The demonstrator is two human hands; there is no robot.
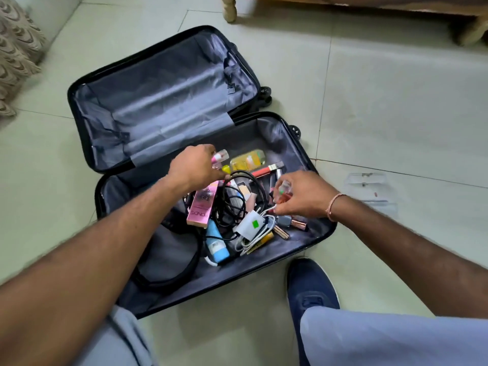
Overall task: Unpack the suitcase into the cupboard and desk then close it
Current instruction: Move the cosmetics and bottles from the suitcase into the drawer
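L hand (196, 167) & R hand (298, 198) each grip a small clear bottle over the suitcase (320, 235); tangled black cable (232, 204) could snag and drag stuff out.

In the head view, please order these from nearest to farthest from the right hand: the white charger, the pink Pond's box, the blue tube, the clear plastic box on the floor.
From the right hand:
1. White charger, just below its fingers.
2. Pink Pond's box, to the left in the suitcase.
3. Blue tube and clear plastic box: too close to call.

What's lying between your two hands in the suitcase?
Head view: between the left hand and right hand lie looped black cables and a red lipstick tube.
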